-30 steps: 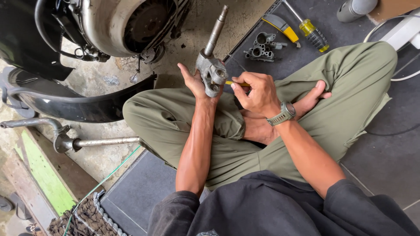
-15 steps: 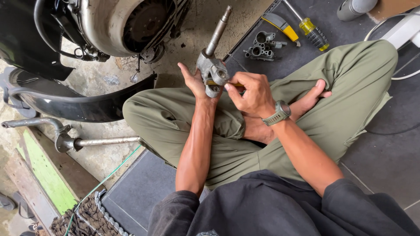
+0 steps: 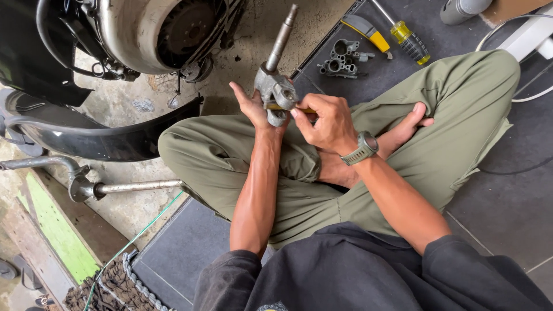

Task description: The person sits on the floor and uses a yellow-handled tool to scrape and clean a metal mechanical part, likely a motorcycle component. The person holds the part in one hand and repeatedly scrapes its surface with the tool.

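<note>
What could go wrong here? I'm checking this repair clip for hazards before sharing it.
1. The yellow-handled tool in the right hand is pushed into the grey metal part; if it slips, the tip could jab the left hand cupped behind it.
2. The part is held in the air above the lap, so it could twist or drop onto the legs.
</note>
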